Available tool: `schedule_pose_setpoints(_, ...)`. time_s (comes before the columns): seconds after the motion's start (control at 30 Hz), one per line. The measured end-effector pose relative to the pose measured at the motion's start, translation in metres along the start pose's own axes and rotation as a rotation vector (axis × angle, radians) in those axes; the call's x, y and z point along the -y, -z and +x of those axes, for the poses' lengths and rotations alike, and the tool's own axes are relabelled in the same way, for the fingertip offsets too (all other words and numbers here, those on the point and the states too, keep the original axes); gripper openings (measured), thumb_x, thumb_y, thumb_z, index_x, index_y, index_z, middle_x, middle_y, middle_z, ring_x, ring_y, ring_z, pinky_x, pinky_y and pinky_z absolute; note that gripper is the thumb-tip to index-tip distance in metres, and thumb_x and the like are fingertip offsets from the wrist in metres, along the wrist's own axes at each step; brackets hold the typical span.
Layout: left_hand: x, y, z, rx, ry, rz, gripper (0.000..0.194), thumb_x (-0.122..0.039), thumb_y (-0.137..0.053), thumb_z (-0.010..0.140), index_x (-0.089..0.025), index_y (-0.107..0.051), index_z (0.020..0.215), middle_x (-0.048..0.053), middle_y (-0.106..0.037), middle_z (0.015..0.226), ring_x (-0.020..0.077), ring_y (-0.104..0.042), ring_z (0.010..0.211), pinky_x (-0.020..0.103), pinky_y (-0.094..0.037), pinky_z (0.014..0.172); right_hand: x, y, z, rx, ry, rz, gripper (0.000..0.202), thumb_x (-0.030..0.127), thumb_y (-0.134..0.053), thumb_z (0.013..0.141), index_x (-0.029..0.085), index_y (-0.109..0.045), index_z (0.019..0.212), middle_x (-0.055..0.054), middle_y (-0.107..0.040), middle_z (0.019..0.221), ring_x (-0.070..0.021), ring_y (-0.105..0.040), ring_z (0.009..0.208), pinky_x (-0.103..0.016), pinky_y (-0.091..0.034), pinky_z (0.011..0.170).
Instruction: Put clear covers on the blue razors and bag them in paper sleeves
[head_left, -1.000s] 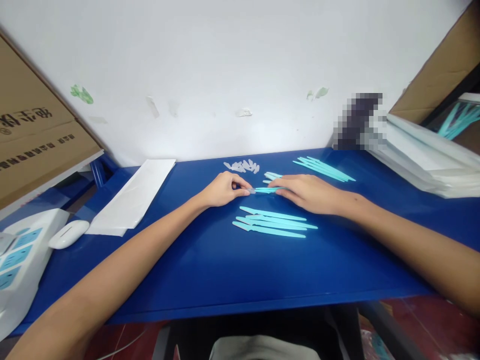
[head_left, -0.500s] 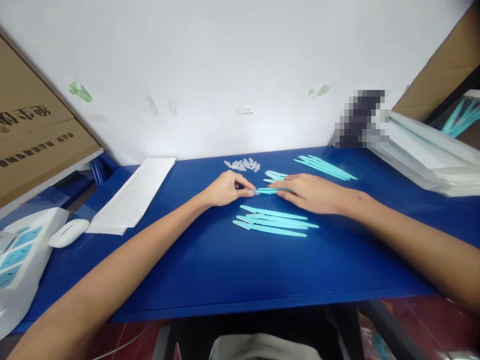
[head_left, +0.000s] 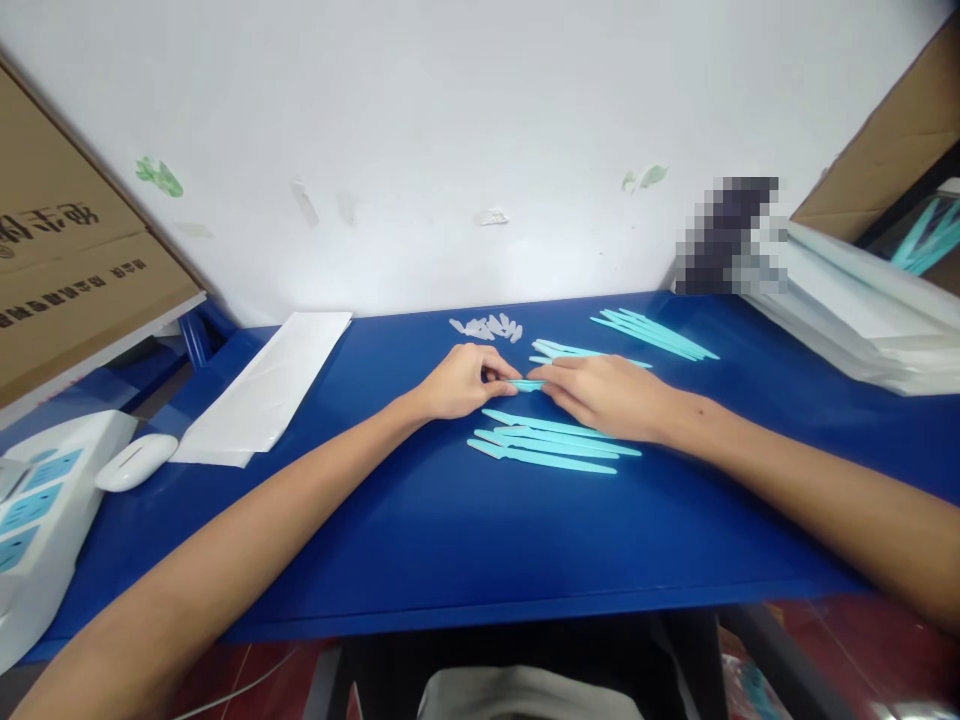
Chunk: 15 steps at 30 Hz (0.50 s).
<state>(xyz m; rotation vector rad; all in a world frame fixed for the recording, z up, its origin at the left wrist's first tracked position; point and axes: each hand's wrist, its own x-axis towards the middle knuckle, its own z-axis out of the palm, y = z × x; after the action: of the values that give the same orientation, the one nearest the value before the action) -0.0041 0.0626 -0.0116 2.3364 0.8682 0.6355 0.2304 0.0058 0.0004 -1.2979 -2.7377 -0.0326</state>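
Both hands meet at the middle of the blue table over a teal stick [head_left: 527, 385]. My left hand [head_left: 466, 382] pinches its left end, where a cap is hidden by the fingers. My right hand [head_left: 609, 392] grips the stick further right, and its palm covers the rest. Several teal sticks [head_left: 559, 457] lie just in front of the hands. More teal sticks [head_left: 559, 350] lie partly behind my right hand. Small translucent caps [head_left: 487, 327] are in a loose pile beyond my left hand.
Another group of teal sticks [head_left: 654, 333] lies at the back right, near stacked white packaging [head_left: 862, 310]. White sheets [head_left: 262, 390], a white oval object [head_left: 137, 462] and a power strip [head_left: 67, 510] are on the left. Cardboard [head_left: 67, 240] stands behind them.
My right hand has slid left along the stick, close to my left fingertips. The translucent cap seen between the left fingers and the stick is now hidden. More of the sticks behind my right hand shows.
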Motion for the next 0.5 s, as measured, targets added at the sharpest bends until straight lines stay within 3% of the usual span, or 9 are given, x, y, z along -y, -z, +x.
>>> schedule_pose_setpoints(0.13,0.0,-0.001,-0.002,0.009,-0.048,-0.017,0.024,-0.036,-0.063,0.096,-0.019,-0.079,0.102,0.004,-0.073,0.091,0.0162,-0.062,0.077,0.029,-0.045,0.073,-0.007,0.006,-0.001,-0.008,-0.039,0.062,0.036,0.032,-0.031,0.105,0.021,-0.065,0.108,-0.007,-0.073,0.096,-0.0225,-0.065,0.08,-0.031,-0.036,0.065)
schedule_pose_setpoints(0.23,0.0,-0.002,-0.004,-0.002,-0.114,0.079,0.038,-0.041,-0.046,0.105,-0.017,-0.072,0.091,0.003,-0.068,0.083,0.0158,-0.058,0.074,0.029,-0.042,0.071,-0.009,0.012,-0.004,-0.003,-0.061,0.156,0.038,0.037,-0.03,0.106,0.02,-0.064,0.106,-0.007,-0.071,0.087,-0.0213,-0.062,0.074,-0.032,-0.036,0.066)
schedule_pose_setpoints(0.37,-0.002,-0.005,-0.006,-0.009,-0.174,0.224,0.045,-0.043,-0.032,0.109,-0.019,-0.052,0.077,0.001,-0.056,0.071,0.0155,-0.049,0.063,0.03,-0.035,0.065,-0.007,0.017,-0.005,0.007,0.041,0.343,0.038,0.04,-0.034,0.106,0.019,-0.065,0.113,-0.009,-0.073,0.099,-0.022,-0.063,0.082,-0.033,-0.04,0.072)
schedule_pose_setpoints(0.5,-0.007,-0.002,-0.005,-0.045,-0.203,0.234,0.044,-0.045,-0.028,0.109,-0.021,-0.042,0.075,0.0,-0.052,0.069,0.016,-0.045,0.06,0.031,-0.033,0.063,-0.003,0.015,-0.003,-0.071,0.072,0.402,0.041,0.04,-0.031,0.107,0.019,-0.066,0.114,-0.008,-0.073,0.098,-0.0222,-0.064,0.083,-0.033,-0.043,0.074)
